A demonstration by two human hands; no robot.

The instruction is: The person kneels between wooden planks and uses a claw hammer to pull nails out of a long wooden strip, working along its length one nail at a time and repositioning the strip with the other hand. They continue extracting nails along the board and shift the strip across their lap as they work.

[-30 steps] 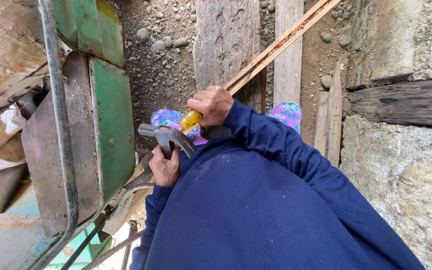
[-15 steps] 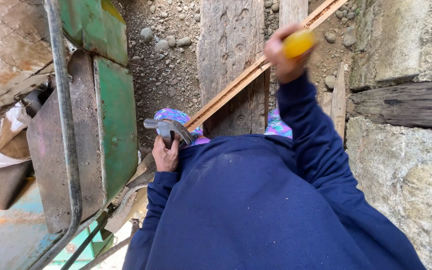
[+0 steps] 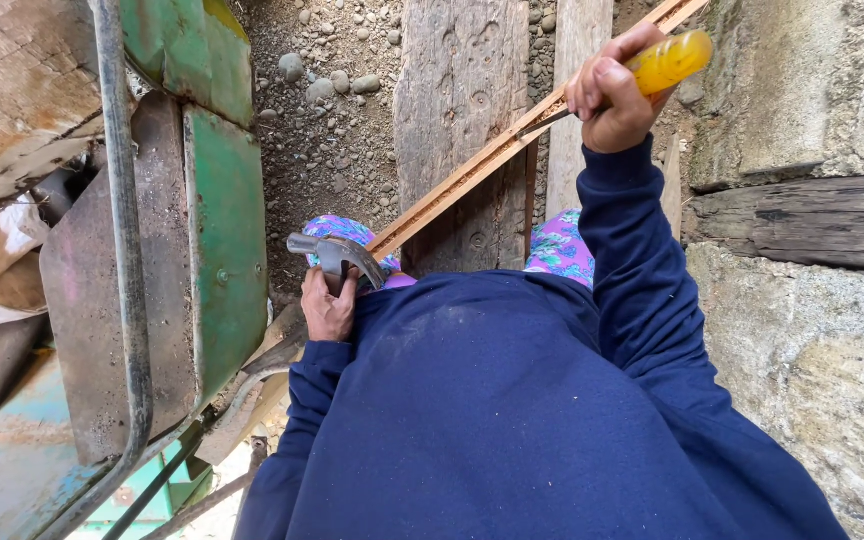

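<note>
Gravel and small stones cover the ground at the far side, with a weathered plank lying across it and a stone wall on the right. At far right, the right hand is closed around a yellow-handled screwdriver, its tip on a thin wooden strip. Nearer, at centre left, the left hand grips a claw hammer just beside a green wheelbarrow.
</note>
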